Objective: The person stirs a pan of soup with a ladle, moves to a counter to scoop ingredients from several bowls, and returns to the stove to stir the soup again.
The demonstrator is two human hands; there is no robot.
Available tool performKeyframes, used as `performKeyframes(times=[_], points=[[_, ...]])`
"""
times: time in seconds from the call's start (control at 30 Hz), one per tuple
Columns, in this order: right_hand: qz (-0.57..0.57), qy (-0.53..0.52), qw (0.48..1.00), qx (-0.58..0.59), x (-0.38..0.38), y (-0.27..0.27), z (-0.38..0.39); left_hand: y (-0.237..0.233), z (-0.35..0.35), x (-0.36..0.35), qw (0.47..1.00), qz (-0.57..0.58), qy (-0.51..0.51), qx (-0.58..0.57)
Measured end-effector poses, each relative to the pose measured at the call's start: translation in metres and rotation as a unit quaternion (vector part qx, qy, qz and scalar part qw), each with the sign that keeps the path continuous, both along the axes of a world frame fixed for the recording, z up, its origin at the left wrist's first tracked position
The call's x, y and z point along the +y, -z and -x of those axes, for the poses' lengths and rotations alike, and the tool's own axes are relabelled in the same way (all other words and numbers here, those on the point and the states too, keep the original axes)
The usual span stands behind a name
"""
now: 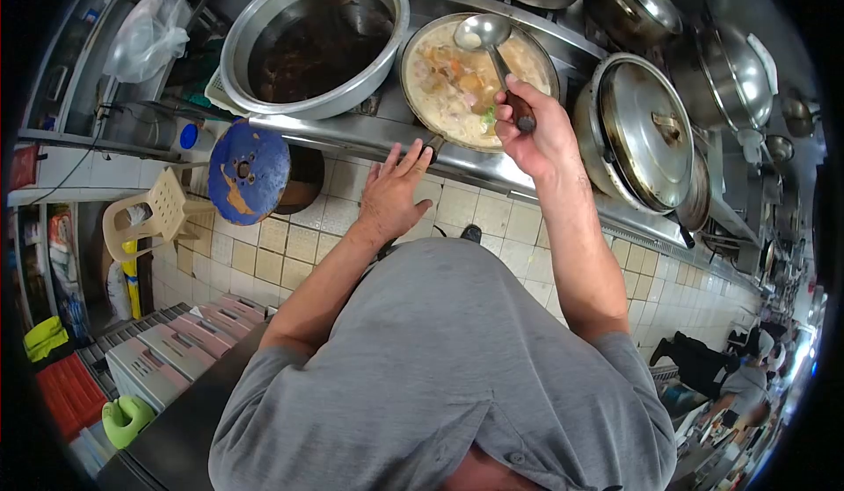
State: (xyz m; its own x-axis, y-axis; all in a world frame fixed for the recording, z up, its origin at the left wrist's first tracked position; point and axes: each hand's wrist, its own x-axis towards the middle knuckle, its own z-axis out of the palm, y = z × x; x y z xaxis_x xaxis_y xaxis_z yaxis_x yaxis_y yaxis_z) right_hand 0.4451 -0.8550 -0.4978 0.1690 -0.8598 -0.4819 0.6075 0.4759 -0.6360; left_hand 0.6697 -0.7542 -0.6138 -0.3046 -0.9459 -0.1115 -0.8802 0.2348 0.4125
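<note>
My right hand (pixel 536 126) is closed round the dark handle of a metal ladle (pixel 483 32). The ladle's bowl is over the upper part of a wide pan (pixel 407 82) of creamy stew (pixel 457 73) with orange and green pieces. My left hand (pixel 396 188) is at the stove's front edge, palm down, fingers apart, with its fingertips at the pan's dark handle (pixel 432 148). Whether it touches the handle is unclear.
A large metal basin (pixel 230 65) of dark liquid sits left of the pan. A lidded pot (pixel 646 135) stands to the right, more pots behind. Below left are a blue round object (pixel 250 173) and a beige chair (pixel 163 205). People (pixel 747 385) are at far right.
</note>
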Motion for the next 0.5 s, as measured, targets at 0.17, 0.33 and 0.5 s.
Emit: performKeyframes(times=[0.17, 0.33, 0.5], points=[[0.004, -0.003, 1.000, -0.003, -0.004, 0.001, -0.002, 0.000, 0.000, 0.000, 1.000, -0.002, 0.005, -0.002], [-0.007, -0.009, 1.000, 0.001, -0.003, -0.001, -0.008, -0.001, 0.000, 0.001, 1.000, 0.000, 0.004, -0.005], [-0.015, -0.013, 1.000, 0.012, -0.002, 0.006, -0.015, -0.002, 0.001, 0.000, 1.000, -0.005, 0.004, -0.007]])
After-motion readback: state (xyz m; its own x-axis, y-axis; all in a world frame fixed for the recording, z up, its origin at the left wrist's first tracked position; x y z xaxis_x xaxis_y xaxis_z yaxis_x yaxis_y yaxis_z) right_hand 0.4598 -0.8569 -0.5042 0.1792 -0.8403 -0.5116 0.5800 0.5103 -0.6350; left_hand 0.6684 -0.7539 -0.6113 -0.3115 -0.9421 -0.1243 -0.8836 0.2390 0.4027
